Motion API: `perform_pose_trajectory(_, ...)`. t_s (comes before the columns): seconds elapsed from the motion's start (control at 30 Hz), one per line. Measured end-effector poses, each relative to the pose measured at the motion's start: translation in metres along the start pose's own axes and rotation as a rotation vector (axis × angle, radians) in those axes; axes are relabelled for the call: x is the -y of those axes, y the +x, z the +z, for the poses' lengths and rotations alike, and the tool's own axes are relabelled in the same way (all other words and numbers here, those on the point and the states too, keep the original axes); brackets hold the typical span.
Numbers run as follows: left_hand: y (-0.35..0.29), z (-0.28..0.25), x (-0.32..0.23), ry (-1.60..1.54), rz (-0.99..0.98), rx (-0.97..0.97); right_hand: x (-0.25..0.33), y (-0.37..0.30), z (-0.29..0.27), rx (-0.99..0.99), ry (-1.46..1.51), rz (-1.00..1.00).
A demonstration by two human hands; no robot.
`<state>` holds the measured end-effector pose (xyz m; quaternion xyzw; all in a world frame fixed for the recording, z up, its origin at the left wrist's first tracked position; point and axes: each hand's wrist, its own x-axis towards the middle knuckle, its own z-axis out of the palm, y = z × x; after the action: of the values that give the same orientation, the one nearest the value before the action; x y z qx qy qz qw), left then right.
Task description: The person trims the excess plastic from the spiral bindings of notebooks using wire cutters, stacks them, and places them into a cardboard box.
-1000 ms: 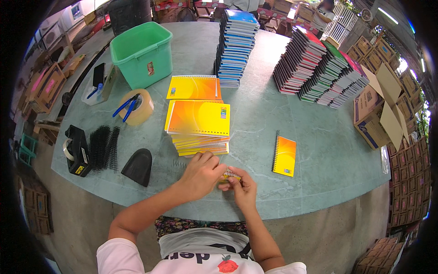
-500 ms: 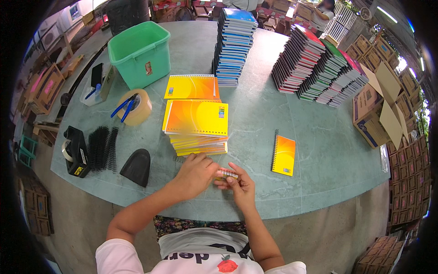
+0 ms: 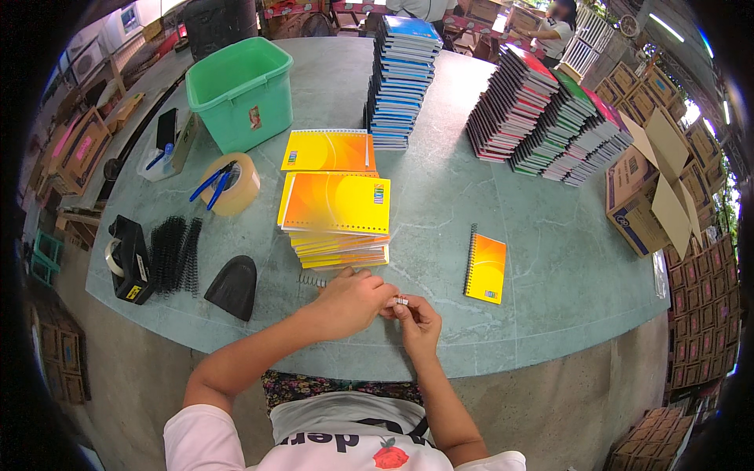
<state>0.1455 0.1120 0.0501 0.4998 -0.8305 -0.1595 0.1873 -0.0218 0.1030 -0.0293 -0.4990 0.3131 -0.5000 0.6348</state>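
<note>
Small notebook-binding workshop or packing warehouse. Grey-green counter (image 3: 487, 196) loaded with tall stacks of spiral notebooks (image 3: 400, 71), more leaning stacks (image 3: 550, 110), a pile of orange-yellow notebooks (image 3: 338, 216), loose black binding coils (image 3: 173, 251), a tape dispenser (image 3: 126, 259), a packing tape roll (image 3: 232, 188) and a green plastic bin (image 3: 239, 90). Open cardboard cartons (image 3: 652, 196) and flattened boxes (image 3: 699, 314) crowd the floor around; another person (image 3: 554, 23) works at the far side.

Open tabletop (image 3: 550, 314) lies right of the hands, bar a small orange notebook (image 3: 485, 268); the yellow notebook stack (image 3: 338, 220) blocks just ahead, a black scoop (image 3: 233, 286) to the left
</note>
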Motion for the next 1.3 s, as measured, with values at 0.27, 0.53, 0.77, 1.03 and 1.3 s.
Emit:
perform_pose_trajectory(0.27,0.010,0.002,-0.012,-0.082,0.092,-0.208,-0.013,-0.003,-0.007,-0.094,-0.259,-0.119)
perform_pose_trajectory(0.53,0.009,0.018,-0.009,-0.134,0.131,-0.197,-0.015,-0.007,-0.005,-0.148,-0.323,-0.106)
perform_pose_trajectory(0.77,0.010,0.010,-0.026,-0.005,0.027,-0.173,-0.018,-0.009,-0.023,-0.052,-0.447,-0.165)
perform_pose_trajectory(1.03,-0.001,0.042,-0.025,-0.111,-0.060,-0.021,0.041,-0.002,0.002,-0.242,0.205,0.133)
perform_pose_trajectory(1.3,-0.047,-0.009,-0.022,-0.130,0.013,-0.005,0.087,0.069,-0.108,-0.314,-0.391,-0.022)
